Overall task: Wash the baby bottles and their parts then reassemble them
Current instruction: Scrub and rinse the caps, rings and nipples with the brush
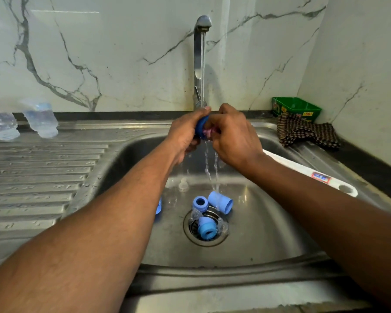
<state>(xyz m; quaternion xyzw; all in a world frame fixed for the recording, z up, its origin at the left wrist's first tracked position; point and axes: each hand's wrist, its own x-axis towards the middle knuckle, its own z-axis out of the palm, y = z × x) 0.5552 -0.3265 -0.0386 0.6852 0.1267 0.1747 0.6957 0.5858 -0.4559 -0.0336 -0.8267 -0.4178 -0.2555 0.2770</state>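
Observation:
Under the running tap (202,26), my left hand (185,132) grips a dark blue bottle ring (201,128). My right hand (231,134) presses a small pink scrubber (207,132) against that ring. Water streams off both hands into the steel sink (269,222). Over the drain (205,224) lie two light blue rings (200,203) (206,230) and a light blue cap (221,201). Another blue part (159,206) peeks out from behind my left forearm. A clear nipple (182,185) rests on the sink floor. Two clear bottles (2,125) (41,119) stand upside down on the drainboard at far left.
A ribbed steel drainboard (38,172) stretches left of the basin. A checked cloth (303,132) and a green box (296,108) sit at the back right corner. A white handled tool (314,175) lies along the sink's right rim. Marble wall is behind.

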